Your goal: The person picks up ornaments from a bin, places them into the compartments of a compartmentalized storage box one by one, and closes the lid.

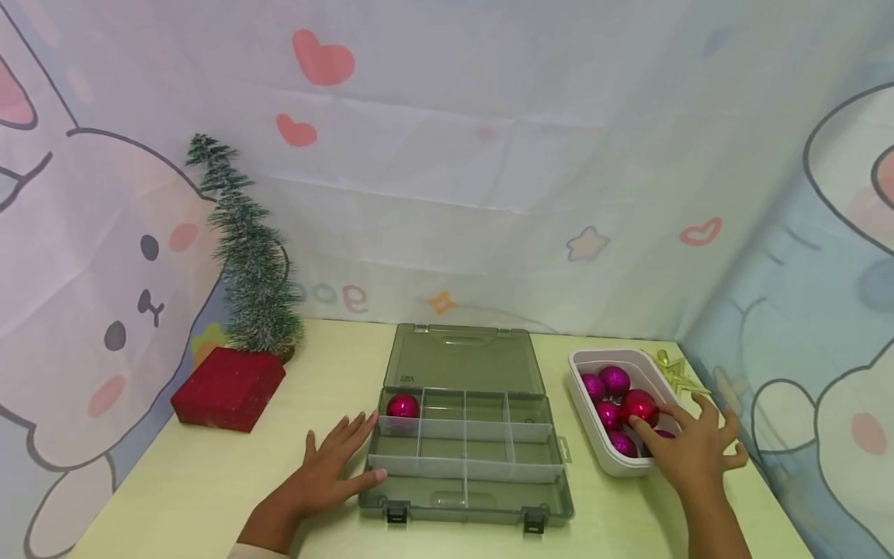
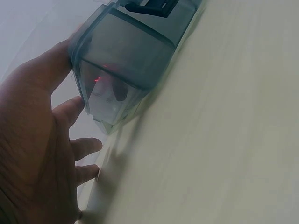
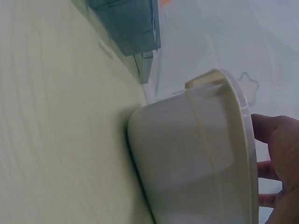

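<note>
My left hand rests, fingers extended, against the side of the divided box. My right hand pinches a red ball between thumb and finger inside the white tub, where several magenta balls are left. Farther back, only the box's far-left compartment is filled, with one shiny ball.
</note>
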Tool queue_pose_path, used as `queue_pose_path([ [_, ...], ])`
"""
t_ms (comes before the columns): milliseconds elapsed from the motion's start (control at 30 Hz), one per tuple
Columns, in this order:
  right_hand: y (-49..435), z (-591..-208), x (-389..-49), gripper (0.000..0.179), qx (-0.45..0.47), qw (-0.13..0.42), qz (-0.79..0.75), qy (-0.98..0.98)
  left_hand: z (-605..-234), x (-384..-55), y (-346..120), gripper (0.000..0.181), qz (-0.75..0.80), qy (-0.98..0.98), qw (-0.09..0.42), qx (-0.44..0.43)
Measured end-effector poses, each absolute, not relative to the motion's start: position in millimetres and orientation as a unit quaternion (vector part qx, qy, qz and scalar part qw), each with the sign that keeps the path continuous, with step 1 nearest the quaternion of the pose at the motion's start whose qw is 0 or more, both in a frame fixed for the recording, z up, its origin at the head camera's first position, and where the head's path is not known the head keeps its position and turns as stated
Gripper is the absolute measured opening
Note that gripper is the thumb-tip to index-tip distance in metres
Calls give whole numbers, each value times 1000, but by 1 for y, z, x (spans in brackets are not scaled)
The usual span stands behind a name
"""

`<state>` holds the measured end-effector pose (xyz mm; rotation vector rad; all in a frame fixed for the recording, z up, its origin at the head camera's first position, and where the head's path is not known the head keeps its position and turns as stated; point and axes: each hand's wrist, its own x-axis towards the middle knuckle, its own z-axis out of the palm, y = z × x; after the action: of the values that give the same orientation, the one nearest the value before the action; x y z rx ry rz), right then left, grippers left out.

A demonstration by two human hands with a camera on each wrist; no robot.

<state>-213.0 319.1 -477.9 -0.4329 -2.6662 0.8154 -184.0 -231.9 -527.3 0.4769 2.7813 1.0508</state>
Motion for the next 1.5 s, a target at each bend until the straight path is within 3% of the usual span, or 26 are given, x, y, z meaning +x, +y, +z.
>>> queue_pose_path([
  [233, 312, -468, -218, 53, -86, 208, 327, -918, -528, -184, -232, 93, 348, 922, 67, 157],
  [600, 288, -444, -228, 61, -81, 105, 493, -860, -526, -184, -231, 93, 352, 920, 65, 160],
  [733, 279, -444, -232, 64, -28, 98, 540, -835, -529, -184, -232, 93, 354, 919, 66, 160],
  [867, 273, -445, -235, 71, 59, 54, 582, -809, -529, -184, -232, 92, 352, 920, 67, 159],
  [1067, 261, -449, -239, 68, 139, 8, 640, -756, -528, -185, -232, 92, 352, 920, 68, 157],
  [1300, 241, -450, -244, 77, 100, 31, 617, -780, -530, -186, -234, 92, 356, 919, 69, 158],
  [1500, 219, -453, -248, 68, 98, 53, 594, -797, -531, -186, -235, 92, 357, 918, 71, 159],
])
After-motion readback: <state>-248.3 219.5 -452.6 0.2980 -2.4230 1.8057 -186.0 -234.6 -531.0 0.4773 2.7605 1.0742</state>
